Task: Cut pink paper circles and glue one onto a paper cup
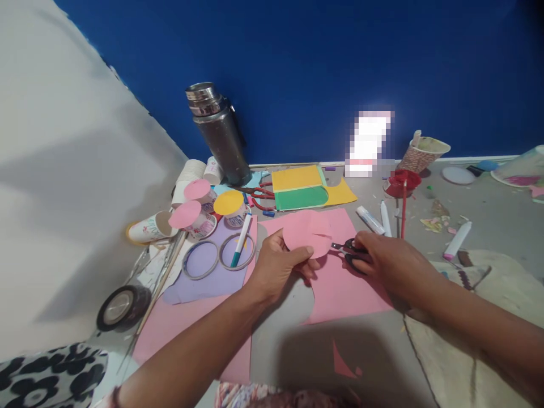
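Note:
My left hand [280, 263] pinches a round pink paper piece [304, 229], thumb on top and fingers beneath. A slit runs into the circle from its right side. In my right hand [378, 258] are black-handled scissors [353, 255], their blades pointing left at the circle's right edge. Whether the blades touch the paper I cannot tell. Beneath both hands lies a larger pink sheet [348, 289] with a curved cut-out along its lower left. A small pink scrap [342, 362] rests nearer to me.
Left are paper cups with pink and yellow discs [229, 203], tape rings [199, 260], a green marker [241, 241] and a black tape roll [121, 306]. Behind stand a steel flask [221, 136] and yellow and green papers [300, 190]. At right lie markers [458, 241] and a cloth [501, 306].

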The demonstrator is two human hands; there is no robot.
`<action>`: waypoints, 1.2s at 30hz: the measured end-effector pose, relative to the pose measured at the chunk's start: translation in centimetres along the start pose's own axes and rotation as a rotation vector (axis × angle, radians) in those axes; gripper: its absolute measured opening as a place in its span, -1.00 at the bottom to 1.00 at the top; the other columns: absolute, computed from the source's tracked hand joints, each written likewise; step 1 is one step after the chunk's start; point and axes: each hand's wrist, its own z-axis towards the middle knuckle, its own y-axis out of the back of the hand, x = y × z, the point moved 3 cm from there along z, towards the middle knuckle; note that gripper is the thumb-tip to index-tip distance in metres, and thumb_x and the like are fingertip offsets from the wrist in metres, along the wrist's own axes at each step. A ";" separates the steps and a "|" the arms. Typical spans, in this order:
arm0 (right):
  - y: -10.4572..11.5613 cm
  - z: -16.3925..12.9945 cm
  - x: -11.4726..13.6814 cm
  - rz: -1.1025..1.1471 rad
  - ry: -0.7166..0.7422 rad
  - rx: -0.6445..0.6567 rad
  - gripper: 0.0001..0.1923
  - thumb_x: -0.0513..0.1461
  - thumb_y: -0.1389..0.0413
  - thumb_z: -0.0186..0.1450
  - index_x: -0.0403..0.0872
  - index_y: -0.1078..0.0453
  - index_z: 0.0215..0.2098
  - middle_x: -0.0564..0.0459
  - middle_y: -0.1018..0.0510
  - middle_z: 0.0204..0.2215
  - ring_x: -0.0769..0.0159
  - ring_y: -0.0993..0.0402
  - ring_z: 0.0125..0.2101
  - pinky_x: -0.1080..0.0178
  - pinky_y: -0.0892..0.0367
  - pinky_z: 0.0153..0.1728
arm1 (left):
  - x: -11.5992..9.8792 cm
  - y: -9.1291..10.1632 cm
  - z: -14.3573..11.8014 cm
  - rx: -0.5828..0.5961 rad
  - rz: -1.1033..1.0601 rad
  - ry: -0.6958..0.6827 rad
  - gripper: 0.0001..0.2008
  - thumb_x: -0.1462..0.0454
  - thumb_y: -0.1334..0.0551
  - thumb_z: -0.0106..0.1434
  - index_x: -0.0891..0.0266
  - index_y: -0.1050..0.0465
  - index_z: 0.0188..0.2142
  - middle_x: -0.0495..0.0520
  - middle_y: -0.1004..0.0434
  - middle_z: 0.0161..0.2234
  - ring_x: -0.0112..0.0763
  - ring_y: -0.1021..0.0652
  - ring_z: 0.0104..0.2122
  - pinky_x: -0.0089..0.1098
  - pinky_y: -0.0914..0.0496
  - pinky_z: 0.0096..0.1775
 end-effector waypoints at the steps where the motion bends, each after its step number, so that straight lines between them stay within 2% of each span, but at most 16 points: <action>1: -0.1 0.0 -0.1 0.017 0.024 -0.019 -0.91 -0.18 -0.10 0.39 -0.04 -0.34 -0.22 -0.04 -0.54 -0.31 0.21 -0.48 -0.43 0.26 -0.06 -0.49 | -0.1 0.0 -0.1 -0.008 0.002 0.001 -0.74 0.28 -0.42 0.04 0.27 -0.38 -0.35 0.08 -0.60 -0.58 -0.40 -0.49 -0.68 -0.37 -0.44 -0.58; 4: -0.5 0.2 -0.2 0.098 0.073 -0.030 -0.92 -0.20 -0.10 0.37 -0.05 -0.36 -0.26 -0.06 -0.48 -0.19 0.27 -0.45 -0.39 0.27 -0.12 -0.46 | -0.3 0.0 -0.2 -0.023 0.035 -0.005 -0.74 0.26 -0.44 0.04 0.32 -0.43 -0.36 0.13 -0.61 -0.56 -0.35 -0.54 -0.64 -0.35 -0.47 -0.53; 8: -0.5 0.7 -0.3 0.242 0.009 0.011 -0.92 -0.24 -0.15 0.27 -0.05 -0.34 -0.37 0.08 -0.46 -0.42 0.30 -0.38 -0.44 0.28 -0.13 -0.45 | -0.2 -0.1 -0.2 0.006 -0.008 0.029 -0.72 0.25 -0.45 0.04 0.33 -0.45 -0.30 0.17 -0.65 -0.52 -0.28 -0.60 -0.59 -0.36 -0.48 -0.52; 12: 0.8 0.5 0.3 0.444 -0.014 0.002 -0.91 -0.19 -0.13 0.28 -0.05 -0.43 -0.31 0.05 -0.55 -0.41 0.27 -0.41 -0.40 0.25 -0.20 -0.38 | 0.3 -0.4 -0.2 0.036 -0.058 0.089 -0.72 0.28 -0.44 0.04 0.29 -0.39 -0.33 0.19 -0.66 -0.53 -0.30 -0.59 -0.62 -0.37 -0.47 -0.52; 15: 1.6 0.1 0.9 0.752 -0.032 0.018 -0.79 -0.10 -0.08 0.35 -0.05 -0.46 -0.26 0.05 -0.58 -0.40 0.28 -0.44 -0.39 0.25 -0.28 -0.34 | 0.7 -0.8 -0.5 0.051 -0.006 0.085 -0.73 0.29 -0.42 0.05 0.30 -0.41 -0.30 0.15 -0.64 -0.54 -0.31 -0.58 -0.61 -0.36 -0.47 -0.50; 17: 1.8 -0.2 1.3 0.987 -0.041 0.075 -0.67 0.00 -0.06 0.38 -0.07 -0.47 -0.25 0.07 -0.55 -0.43 0.31 -0.44 -0.42 0.28 -0.31 -0.37 | 0.8 -1.0 -0.6 0.060 0.061 0.075 -0.72 0.31 -0.42 0.03 0.33 -0.47 -0.26 0.08 -0.62 -0.53 -0.37 -0.55 -0.60 -0.40 -0.45 -0.50; 19: 1.8 -0.3 1.5 1.120 -0.051 0.101 -0.58 0.09 -0.08 0.35 -0.10 -0.47 -0.28 0.09 -0.51 -0.46 0.34 -0.39 -0.45 0.31 -0.29 -0.42 | 1.0 -1.2 -0.8 0.083 0.117 0.089 -0.71 0.34 -0.44 -0.01 0.34 -0.52 -0.25 0.04 -0.59 -0.52 -0.45 -0.51 -0.60 -0.45 -0.41 -0.50; 22: 1.7 -0.4 1.5 1.139 -0.071 0.093 -0.55 0.12 -0.16 0.27 -0.11 -0.47 -0.39 0.11 -0.45 -0.50 0.37 -0.31 -0.48 0.33 -0.24 -0.45 | 1.4 -1.5 -0.9 0.178 0.082 0.170 -0.69 0.33 -0.46 -0.04 0.37 -0.56 -0.26 0.03 -0.55 -0.55 -0.48 -0.48 -0.61 -0.46 -0.41 -0.51; 25: 1.8 -0.3 1.6 1.107 -0.067 0.060 -0.60 0.05 -0.20 0.25 -0.11 -0.46 -0.46 0.12 -0.43 -0.53 0.38 -0.28 -0.48 0.33 -0.22 -0.45 | 1.9 -1.7 -0.8 0.245 -0.045 0.247 -0.68 0.33 -0.47 -0.03 0.39 -0.56 -0.25 0.05 -0.55 -0.54 -0.48 -0.49 -0.63 -0.46 -0.42 -0.53; 30: 2.2 -0.4 1.5 1.056 -0.046 -0.007 -0.72 -0.07 -0.17 0.28 -0.10 -0.47 -0.46 0.12 -0.47 -0.54 0.37 -0.32 -0.48 0.33 -0.24 -0.44 | 1.8 -1.6 -0.7 0.282 -0.160 0.273 -0.73 0.36 -0.47 0.02 0.42 -0.55 -0.27 0.06 -0.56 -0.53 -0.52 -0.50 -0.65 -0.52 -0.44 -0.56; 36: 1.6 -0.4 1.4 1.100 -0.053 0.069 -0.73 -0.06 -0.19 0.28 -0.11 -0.51 -0.36 0.13 -0.48 -0.53 0.38 -0.33 -0.50 0.33 -0.22 -0.47 | 1.9 -1.8 -0.9 0.280 -0.217 0.311 -0.64 0.40 -0.47 0.04 0.39 -0.51 -0.16 0.06 -0.59 -0.48 -0.49 -0.55 -0.62 -0.49 -0.52 -0.52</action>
